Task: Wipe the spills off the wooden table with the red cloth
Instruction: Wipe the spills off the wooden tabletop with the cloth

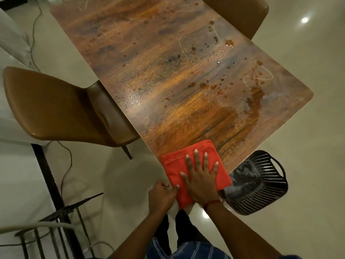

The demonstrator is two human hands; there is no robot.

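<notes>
Red cloth [174, 166]: folded, nearly square, flat on wooden table [168, 53] at its near end, 6 o'clock; near edge overhangs table rim. Far corner points toward 1 o'clock; long axis cannot tell.
Right hand [200, 177]: flat on cloth, fingers spread and straight toward 12 o'clock, pressing down.
Left hand [162, 195]: fingers curled, thumb pinching cloth's left edge at 8 o'clock.
Spills [255, 101]: brown spots and smear at 1 o'clock from cloth.

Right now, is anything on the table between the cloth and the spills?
Nothing visible. The right hand presses the cloth flat at the near edge; open table runs from it to the spills.
</notes>
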